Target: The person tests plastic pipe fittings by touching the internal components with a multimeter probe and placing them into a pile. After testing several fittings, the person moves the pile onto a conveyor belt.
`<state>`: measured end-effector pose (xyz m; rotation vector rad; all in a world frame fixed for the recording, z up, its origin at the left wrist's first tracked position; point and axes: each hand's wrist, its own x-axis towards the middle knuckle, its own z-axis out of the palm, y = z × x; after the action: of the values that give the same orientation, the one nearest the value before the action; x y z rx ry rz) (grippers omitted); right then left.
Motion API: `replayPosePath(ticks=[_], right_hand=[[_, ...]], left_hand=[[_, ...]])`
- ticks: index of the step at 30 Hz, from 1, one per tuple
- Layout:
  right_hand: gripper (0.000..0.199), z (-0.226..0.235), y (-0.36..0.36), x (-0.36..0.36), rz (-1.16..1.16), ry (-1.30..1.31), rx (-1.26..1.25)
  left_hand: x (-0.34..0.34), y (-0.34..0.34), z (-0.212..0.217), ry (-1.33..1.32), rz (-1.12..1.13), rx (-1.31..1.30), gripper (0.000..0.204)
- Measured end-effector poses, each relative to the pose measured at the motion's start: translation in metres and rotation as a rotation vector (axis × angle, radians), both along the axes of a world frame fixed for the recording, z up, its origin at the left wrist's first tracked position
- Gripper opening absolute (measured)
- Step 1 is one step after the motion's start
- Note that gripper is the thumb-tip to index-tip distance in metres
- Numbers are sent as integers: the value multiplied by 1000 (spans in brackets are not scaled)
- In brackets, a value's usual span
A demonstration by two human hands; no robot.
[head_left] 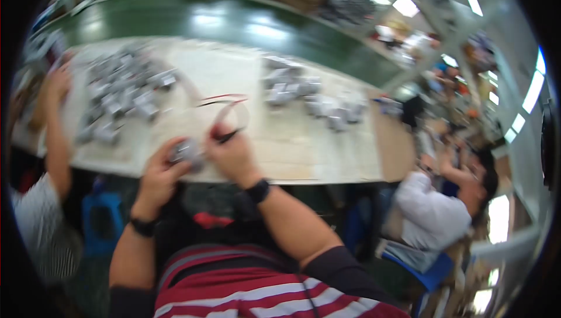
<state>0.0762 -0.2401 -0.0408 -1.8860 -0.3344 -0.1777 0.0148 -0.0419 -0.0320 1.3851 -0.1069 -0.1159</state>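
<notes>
A small rounded silver-grey part (186,153) sits in my left hand (158,175), whose fingers and thumb close around it near the bench's front edge. Beside it, my right hand (232,157) pinches a slim black piece (228,136), blurred by motion; its kind is unclear. Red and black leads (225,99) loop over the bench just beyond my right hand, and whether they join the black piece cannot be made out. The right fingertips are close to the grey part; contact between them is too blurred to tell.
On the pale worktop (225,73), a large heap of silver-grey parts (120,93) lies left and a smaller group (292,87) right. A green strip (234,23) runs behind. One co-worker's arm (55,119) reaches in at left; another person (432,207) sits at right.
</notes>
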Motion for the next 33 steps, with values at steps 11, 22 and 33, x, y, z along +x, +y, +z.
replayPosePath(ticks=[11,22,33], right_hand=[[11,16,-6,0,45,174,209],[12,10,-5,1,59,153,193],[13,13,-5,0,43,127,169]], left_hand=[[5,-5,-3,-37,-44,-182,54],[4,-5,-1,-42,-46,-159,54],[1,-5,3,-31,-28,-147,54]])
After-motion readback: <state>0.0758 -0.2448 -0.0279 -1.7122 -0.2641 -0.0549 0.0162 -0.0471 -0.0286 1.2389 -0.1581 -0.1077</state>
